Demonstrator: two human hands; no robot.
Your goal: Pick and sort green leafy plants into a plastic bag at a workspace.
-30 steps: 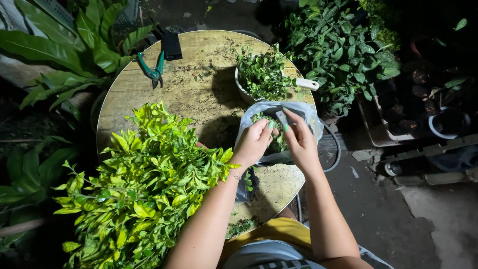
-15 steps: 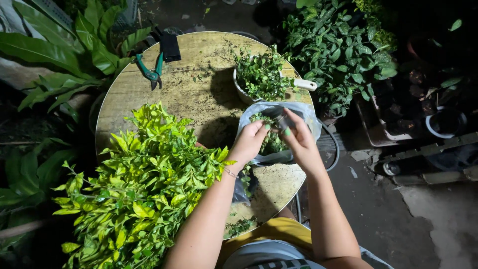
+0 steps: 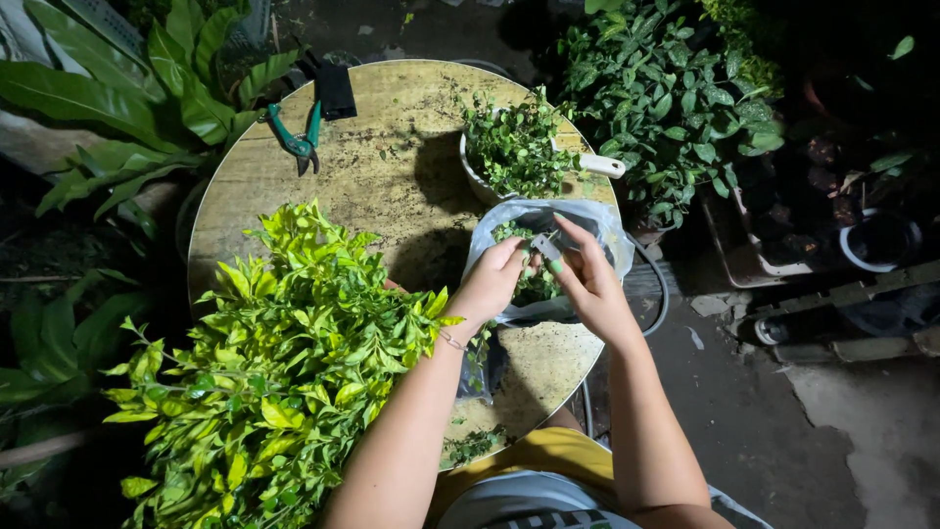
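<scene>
There is one round table. On it sit one white bowl of green cuttings, one clear plastic bag, one pair of green clippers and one black thing. One big leafy bush leans over the table's near edge. Two hands work: one left hand, one right hand.

Table: worn wood — rough, matt
Bag: thin clear plastic, glossy
Pruner grips: smooth green plastic
Leaves: waxy — shiny

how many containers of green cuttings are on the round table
2: a white bowl at the table's far edge, and a clear plastic bag beneath both hands. Foliage may hide others.
</scene>
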